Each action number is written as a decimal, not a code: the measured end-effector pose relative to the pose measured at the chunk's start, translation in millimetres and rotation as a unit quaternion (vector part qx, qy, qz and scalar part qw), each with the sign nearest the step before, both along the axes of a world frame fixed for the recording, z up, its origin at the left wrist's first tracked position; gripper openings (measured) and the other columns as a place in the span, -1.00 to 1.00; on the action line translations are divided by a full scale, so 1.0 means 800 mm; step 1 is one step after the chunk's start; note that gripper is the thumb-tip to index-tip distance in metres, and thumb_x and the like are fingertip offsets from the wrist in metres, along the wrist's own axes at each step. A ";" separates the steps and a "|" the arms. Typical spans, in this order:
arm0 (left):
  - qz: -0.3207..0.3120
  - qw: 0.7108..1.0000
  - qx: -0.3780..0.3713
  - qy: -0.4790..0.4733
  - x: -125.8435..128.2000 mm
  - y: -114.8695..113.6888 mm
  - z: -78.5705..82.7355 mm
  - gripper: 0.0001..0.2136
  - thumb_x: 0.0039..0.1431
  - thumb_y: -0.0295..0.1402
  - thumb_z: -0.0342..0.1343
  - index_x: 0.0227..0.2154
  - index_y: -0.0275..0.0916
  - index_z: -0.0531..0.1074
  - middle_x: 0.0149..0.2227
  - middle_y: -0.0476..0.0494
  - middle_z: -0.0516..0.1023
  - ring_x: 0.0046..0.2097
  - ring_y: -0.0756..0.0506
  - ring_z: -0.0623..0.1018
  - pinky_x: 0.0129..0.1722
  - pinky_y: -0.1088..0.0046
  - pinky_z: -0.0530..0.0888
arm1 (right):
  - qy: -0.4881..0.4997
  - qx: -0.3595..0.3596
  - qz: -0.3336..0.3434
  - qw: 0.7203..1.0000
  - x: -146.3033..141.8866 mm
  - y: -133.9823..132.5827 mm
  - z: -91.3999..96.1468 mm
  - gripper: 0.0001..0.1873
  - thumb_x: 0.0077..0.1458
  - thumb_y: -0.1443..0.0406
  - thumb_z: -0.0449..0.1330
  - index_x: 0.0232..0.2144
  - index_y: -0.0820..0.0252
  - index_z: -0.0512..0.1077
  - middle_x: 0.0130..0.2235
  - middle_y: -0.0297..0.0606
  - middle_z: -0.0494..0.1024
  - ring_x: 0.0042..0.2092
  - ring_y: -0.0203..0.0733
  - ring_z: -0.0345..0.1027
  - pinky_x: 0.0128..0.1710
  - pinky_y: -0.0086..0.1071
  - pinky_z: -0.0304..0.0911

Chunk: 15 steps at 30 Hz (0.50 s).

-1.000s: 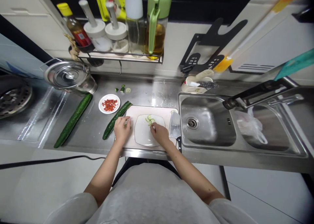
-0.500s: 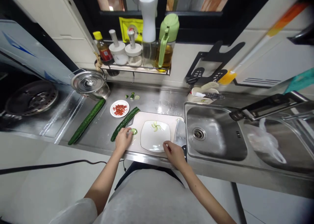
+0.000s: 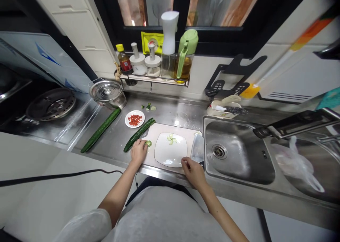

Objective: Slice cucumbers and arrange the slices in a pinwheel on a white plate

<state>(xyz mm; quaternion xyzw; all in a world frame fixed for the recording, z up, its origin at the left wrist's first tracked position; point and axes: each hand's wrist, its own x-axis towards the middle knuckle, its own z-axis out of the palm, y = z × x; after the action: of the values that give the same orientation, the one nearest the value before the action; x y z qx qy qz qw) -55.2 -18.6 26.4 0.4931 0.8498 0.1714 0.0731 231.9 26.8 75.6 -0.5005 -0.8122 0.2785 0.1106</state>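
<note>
My left hand (image 3: 139,152) is at the left side of the pink cutting board (image 3: 152,157), fingers bent together against a small pile of cucumber slices (image 3: 148,143). Its fingertips are partly hidden. Beside it a whole cucumber (image 3: 138,134) lies across the board's left edge. A white square plate (image 3: 170,153) rests on the board with a few pale green slices (image 3: 171,139) near its far side. At the plate's near right corner, my right hand (image 3: 193,170) is curled, thumb and forefinger closed on the rim. A kitchen knife (image 3: 197,148) lies just beyond that hand.
Further left lie another cucumber (image 3: 101,130) and a small dish (image 3: 135,125) of chopped red pieces. Cucumber ends (image 3: 148,107) sit behind. A lidded steel pot (image 3: 108,93) stands at back left, a seasoning rack (image 3: 156,80) above, and the sink (image 3: 240,153) at right.
The camera view has shifted, so the whole counter appears a little lower and further right. Both hands stay at nearly the same spots, by the slices and the plate's corner.
</note>
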 end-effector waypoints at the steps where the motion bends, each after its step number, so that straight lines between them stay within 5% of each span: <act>1: 0.004 1.000 0.006 -0.008 0.000 0.000 0.000 -0.85 0.13 -0.35 0.05 -0.27 -0.14 0.50 -0.19 -0.14 0.49 -0.13 -0.12 0.45 -0.18 0.40 0.34 | -0.003 -0.003 0.001 1.000 0.001 0.000 0.001 -0.63 0.19 0.10 -0.10 -0.27 0.10 0.46 -0.49 -0.25 0.52 -0.43 -0.17 0.40 -0.41 -0.41 0.11; 7: 0.056 0.979 0.072 -0.183 -0.001 0.006 0.007 -0.90 0.04 -0.34 0.09 -0.39 -0.20 0.47 -0.38 -0.06 0.52 -0.33 -0.03 0.45 -0.25 0.44 0.37 | 0.015 -0.028 -0.006 0.999 0.002 0.002 0.009 -0.63 0.18 0.09 -0.09 -0.29 0.11 0.45 -0.51 -0.28 0.48 -0.47 -0.20 0.33 -0.42 -0.41 0.07; 12: 0.084 0.868 0.139 -0.468 0.011 0.020 0.037 -0.75 -0.11 -0.25 0.19 -0.36 -0.29 0.48 -0.41 -0.10 0.54 -0.39 0.00 0.47 -0.30 0.47 0.39 | 0.081 -0.050 -0.038 0.995 -0.013 0.014 0.019 -0.66 0.15 0.09 -0.05 -0.31 0.13 0.44 -0.59 -0.37 0.35 -0.51 -0.27 0.22 -0.46 -0.45 0.06; 15: 0.075 0.821 0.119 -0.553 0.029 0.028 0.060 -0.70 -0.20 -0.25 0.26 -0.35 -0.30 0.52 -0.43 -0.09 0.55 -0.40 0.00 0.47 -0.34 0.49 0.37 | 0.143 -0.048 -0.048 0.987 -0.031 0.028 0.026 -0.72 0.11 0.13 0.01 -0.30 0.15 0.43 -0.59 -0.42 0.30 -0.51 -0.31 0.19 -0.46 -0.47 0.07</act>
<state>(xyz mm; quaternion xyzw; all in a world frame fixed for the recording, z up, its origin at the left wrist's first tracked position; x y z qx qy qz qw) -31.8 3.9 74.6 0.2549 0.6741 0.5200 0.4585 207.0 48.8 96.5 -0.4986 -0.7488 0.3805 0.2144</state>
